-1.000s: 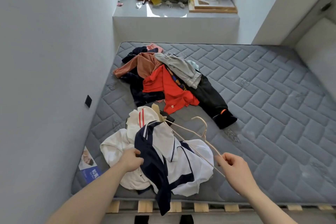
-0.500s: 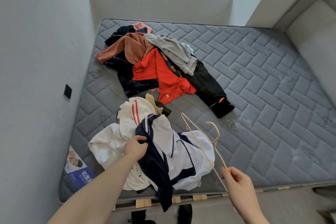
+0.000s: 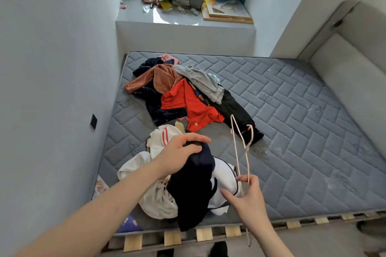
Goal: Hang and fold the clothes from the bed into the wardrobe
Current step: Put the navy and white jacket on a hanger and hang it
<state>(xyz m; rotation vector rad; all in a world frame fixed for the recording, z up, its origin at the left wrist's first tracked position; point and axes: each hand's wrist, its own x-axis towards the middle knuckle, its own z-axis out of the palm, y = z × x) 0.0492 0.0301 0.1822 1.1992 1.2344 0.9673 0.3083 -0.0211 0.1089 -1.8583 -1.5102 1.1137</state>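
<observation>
Two hands are busy at the near edge of the bed [image 3: 292,131]. Start on the left. The left hand [image 3: 179,152] holds up a dark blue and white top [image 3: 194,190]. Its fingers [image 3: 198,139] are curled over the top of the bunched cloth, and the thumb seems to be tucked under, so the cloth is pinched between them. The top hangs down from those fingers, with its lower end near the bed's edge. Just behind the fingers and under them lies a cream garment [image 3: 146,173] with red stripes.

Past the fingertips, farther up the bed, sits the pile of clothes [image 3: 183,96] that is not done yet (red, brown, grey and black ones).

Now the right side. The right hand [image 3: 248,198] holds a thin pale hanger [image 3: 240,144]. The thumb and first finger pinch the wire together, and the other fingers [image 3: 227,195] are spread apart and loose. The hanger stands up from the pinch, with its hook on the side away from the top.

The step looks like putting the top on the hanger. To do it well, I think the left fingers should find the neck hole first, because the cloth is all bunched up now. Then one hanger arm can slide in through the neck, then the other. The pinch on the wire looks light, so a firmer hold may stop it from twisting. The wardrobe is not in view.
</observation>
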